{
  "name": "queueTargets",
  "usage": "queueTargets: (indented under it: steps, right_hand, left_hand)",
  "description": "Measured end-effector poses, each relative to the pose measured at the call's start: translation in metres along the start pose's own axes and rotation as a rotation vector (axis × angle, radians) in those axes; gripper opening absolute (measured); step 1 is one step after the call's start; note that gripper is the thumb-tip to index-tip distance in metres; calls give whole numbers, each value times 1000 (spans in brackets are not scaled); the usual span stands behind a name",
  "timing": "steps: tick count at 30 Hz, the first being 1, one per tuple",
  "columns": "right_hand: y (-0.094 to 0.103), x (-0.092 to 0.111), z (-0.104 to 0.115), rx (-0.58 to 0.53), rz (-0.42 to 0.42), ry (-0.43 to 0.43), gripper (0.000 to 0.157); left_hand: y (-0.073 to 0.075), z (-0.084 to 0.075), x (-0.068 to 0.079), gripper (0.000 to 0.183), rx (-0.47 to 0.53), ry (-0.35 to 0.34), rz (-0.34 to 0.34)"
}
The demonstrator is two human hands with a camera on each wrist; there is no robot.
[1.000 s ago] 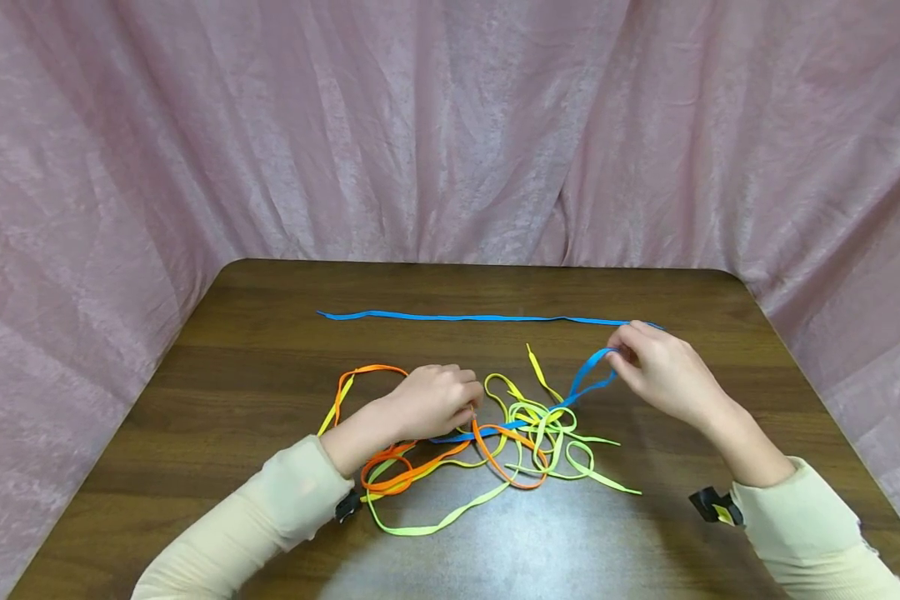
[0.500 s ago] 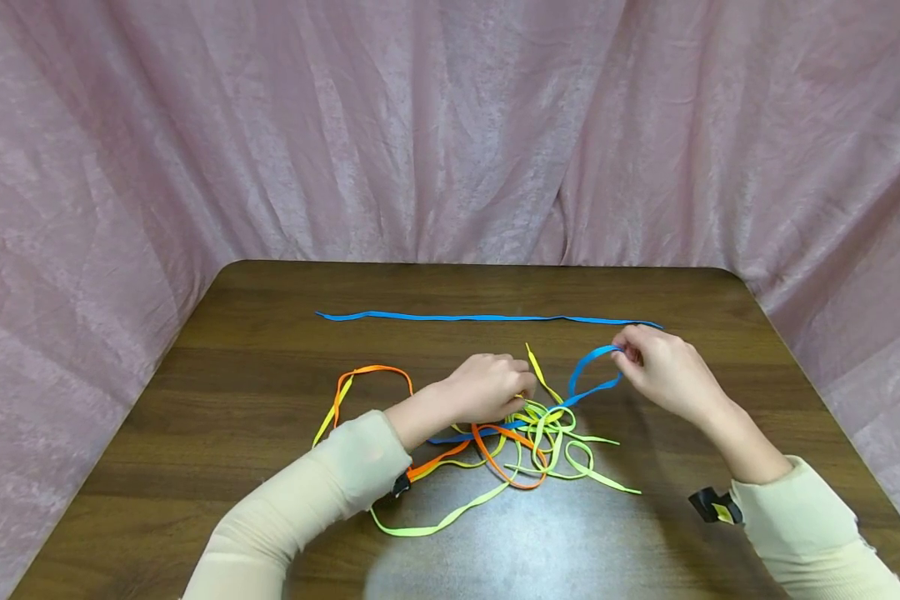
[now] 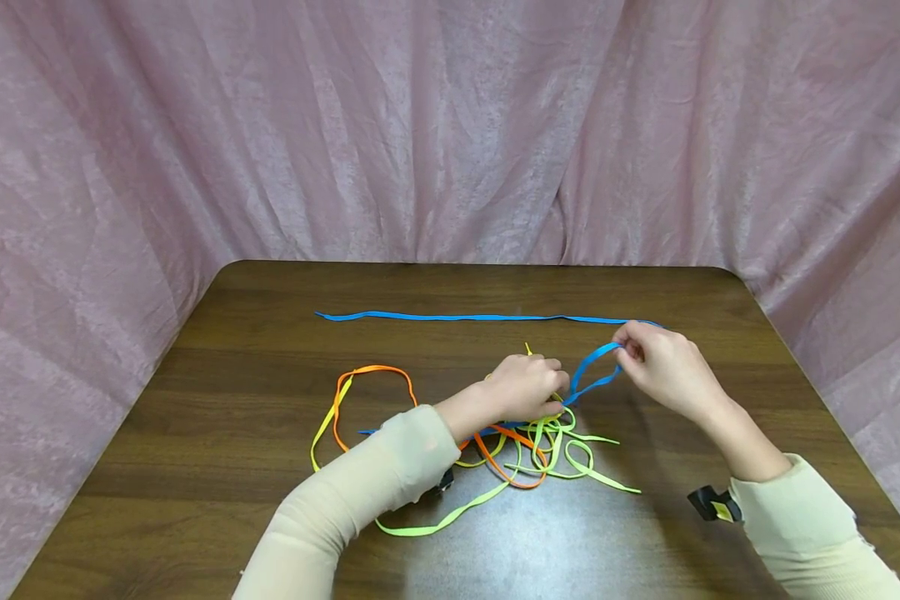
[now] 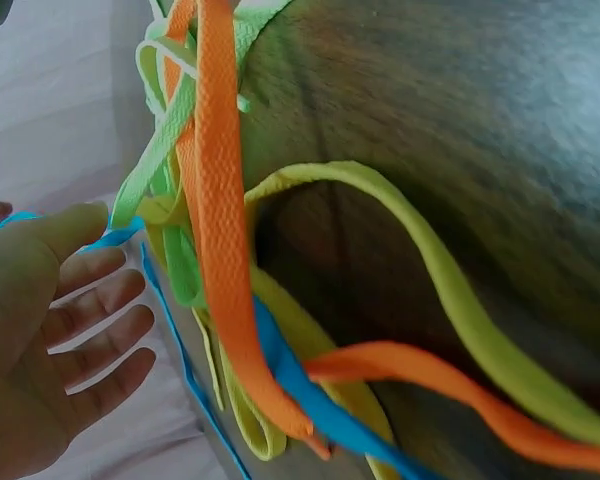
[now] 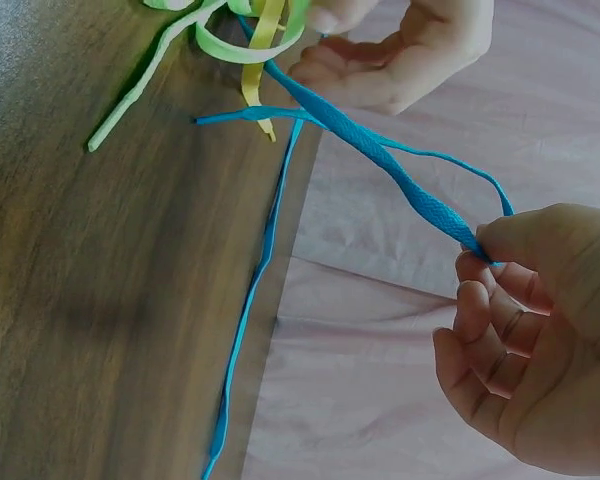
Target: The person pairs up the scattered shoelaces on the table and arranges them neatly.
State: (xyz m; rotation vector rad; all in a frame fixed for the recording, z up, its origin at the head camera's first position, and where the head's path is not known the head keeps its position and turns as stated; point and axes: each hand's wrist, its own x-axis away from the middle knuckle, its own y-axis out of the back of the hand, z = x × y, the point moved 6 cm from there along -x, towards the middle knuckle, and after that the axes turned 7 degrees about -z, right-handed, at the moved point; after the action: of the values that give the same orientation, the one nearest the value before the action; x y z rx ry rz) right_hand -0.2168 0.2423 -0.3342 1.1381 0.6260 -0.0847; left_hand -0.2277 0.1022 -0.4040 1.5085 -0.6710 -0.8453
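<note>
My right hand pinches a blue shoelace between thumb and forefinger, lifting part of it in a loop above the table. Its other fingers are loosely curled. The lace runs left into a tangle of green, yellow and orange shoelaces. Right over this tangle is my left hand, its fingers apart and gently bent, thumb tip close to the blue and green laces. No lace shows gripped in it. In the head view the left hand and sleeve hide part of the pile.
A second blue shoelace lies stretched out straight along the back of the wooden table. Pink curtains hang behind and at both sides. An orange loop extends to the left of the pile.
My left hand has moved right, from the orange laces to the green and yellow part of the tangle near the blue loop. The right hand stays nearly in place, holding the blue shoelace.
</note>
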Motion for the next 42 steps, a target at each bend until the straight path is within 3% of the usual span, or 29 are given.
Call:
queueTargets:
  steps: [6,12,18,24,32,42]
  right_hand:
    - [1,-1,5,-15,-26,11,9]
    - [0,0,9,-27,-52,36,12]
    - [-1,1,10,-25,-59,62,15]
    - [-3,5,10,-17,-81,121,17]
    - [-2,10,6,18,-110,199,17]
    - [-2,14,0,34,-113,257,18]
  left_hand:
    - [-6,-10,-5,23,-42,-13,19]
    - [-4,-19,-4,14,-70,-52,-40]
    - [5,-23,3,10,-90,-68,-111]
    - [24,-25,12,11,-100,-66,-193]
    - [48,-13,30,10,-44,-20,-224]
    - [54,12,55,6,8,30,-246]
